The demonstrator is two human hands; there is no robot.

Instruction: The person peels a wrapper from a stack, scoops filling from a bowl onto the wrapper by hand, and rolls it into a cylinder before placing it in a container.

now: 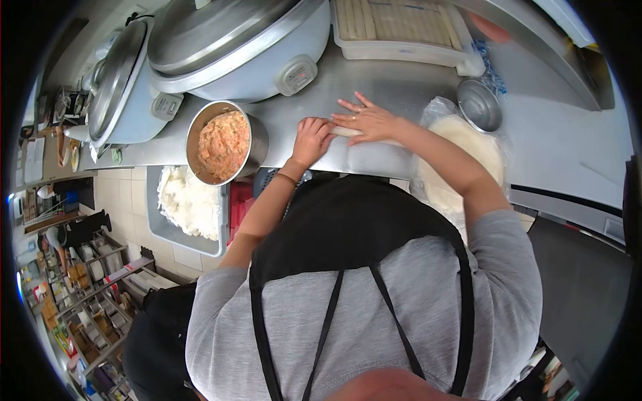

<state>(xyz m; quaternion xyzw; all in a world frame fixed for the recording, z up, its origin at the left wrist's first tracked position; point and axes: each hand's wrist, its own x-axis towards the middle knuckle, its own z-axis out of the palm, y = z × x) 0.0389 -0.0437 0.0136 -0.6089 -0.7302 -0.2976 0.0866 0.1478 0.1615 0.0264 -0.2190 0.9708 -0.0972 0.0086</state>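
Note:
A pale, thin roll [346, 131] lies on the steel counter [301, 97], partly covered by both hands. At its left end, my left hand [311, 141] has its fingers curled together around the roll. My right hand [368, 122] rests over the roll with its fingers spread, palm down. Left of my hands stands a metal pot [259, 144] of orange-pink filling [223, 144]. To the right, under my right forearm, is a stack of round pale wrappers [461, 150] on clear plastic.
Two large lidded cookers [247, 63] [124, 100] stand at the back left. A plastic tray of rolls [401, 51] is at the back, with a metal bowl [479, 105] to its right. A grey tub [154, 224] holding white food sits below the counter.

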